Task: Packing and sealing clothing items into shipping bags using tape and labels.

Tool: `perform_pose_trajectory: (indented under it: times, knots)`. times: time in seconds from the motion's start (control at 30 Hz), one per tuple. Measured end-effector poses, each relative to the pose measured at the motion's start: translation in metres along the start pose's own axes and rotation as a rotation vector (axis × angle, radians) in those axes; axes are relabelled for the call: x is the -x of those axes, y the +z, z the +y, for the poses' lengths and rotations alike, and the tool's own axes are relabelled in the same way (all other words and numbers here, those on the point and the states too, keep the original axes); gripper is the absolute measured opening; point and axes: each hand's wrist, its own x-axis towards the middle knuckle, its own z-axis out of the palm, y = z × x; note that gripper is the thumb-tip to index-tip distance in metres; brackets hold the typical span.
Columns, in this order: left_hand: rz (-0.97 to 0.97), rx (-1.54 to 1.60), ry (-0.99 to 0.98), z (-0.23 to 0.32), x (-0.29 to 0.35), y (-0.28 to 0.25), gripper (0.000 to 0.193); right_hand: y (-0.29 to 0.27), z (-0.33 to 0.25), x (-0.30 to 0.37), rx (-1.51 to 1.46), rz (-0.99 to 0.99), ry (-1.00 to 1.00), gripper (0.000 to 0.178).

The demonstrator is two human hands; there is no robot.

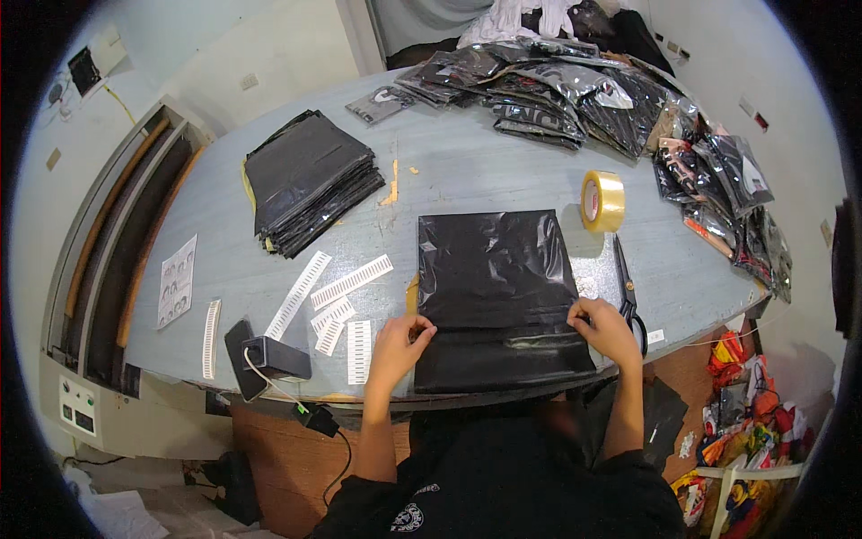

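Note:
A shiny black plastic bag lies flat before me at the table's near edge, with creases running across its lower half. At its left edge my left hand is closed, thumb and forefinger pinching the plastic. My right hand pinches the right edge at about the same height. Beside my right hand lie black-handled scissors, blades pointing away from me. A roll of clear yellowish tape stands just beyond them. Several white label strips are scattered left of the bag, one close to my left hand.
A stack of black bags sits at the far left. Clear-wrapped folded garments are heaped along the far and right edges. Near left are a phone, a black box with a cable and a printed sheet. A long machine stands left of the table.

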Motion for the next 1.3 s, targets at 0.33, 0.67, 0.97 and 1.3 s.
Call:
perform_pose_trajectory:
  times: [0.33,0.67,0.97,1.3]
  knots:
    - [0.441,-0.396,0.12,0.016,-0.003,0.021,0.022,0.031,0.016,-0.019,0.12,0.237,-0.012,0.008]
    - [0.028,-0.38,0.422,0.036,0.022,0.06,0.03,0.04,0.007,-0.012,0.257,0.396,0.023,0.015]
    - [-0.08,-0.483,0.449,0.035,0.022,0.061,0.045,0.062,-0.03,0.012,0.137,0.274,-0.195,0.021]
    - [-0.101,-0.591,0.384,0.029,0.023,0.049,0.058,0.05,-0.023,0.024,0.329,0.02,-0.18,0.059]
